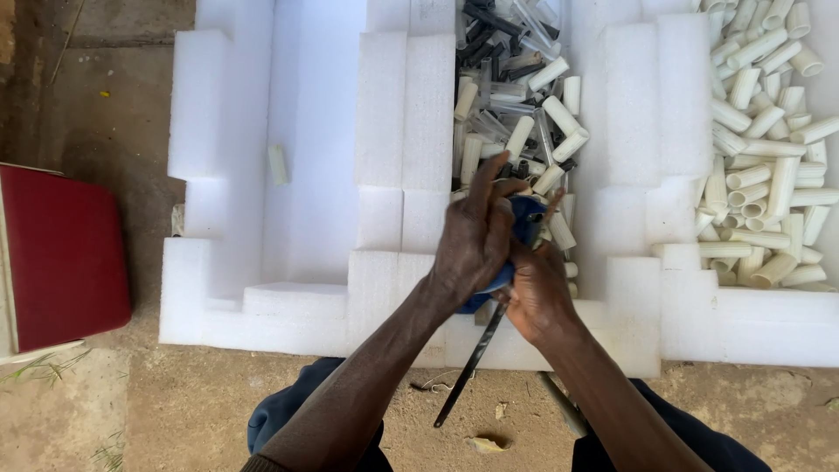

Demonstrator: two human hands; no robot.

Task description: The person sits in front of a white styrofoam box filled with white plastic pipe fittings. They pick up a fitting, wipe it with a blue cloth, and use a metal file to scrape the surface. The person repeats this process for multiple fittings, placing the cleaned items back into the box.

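Foam point(315, 157) packing blocks, white and stepped, carry the work: a single cream tube point(277, 163) lies in the left channel, well apart from the mixed cream, clear and black tubes point(516, 96) heaped in the middle compartment. At that compartment's near edge, the left hand point(474, 240) wraps a blue object point(527, 218), index finger raised, while the right hand point(535, 293) closes under it, a thin dark rod point(469, 367) trailing over the foam's near edge. Cream tubes point(765, 149) fill the right compartment.
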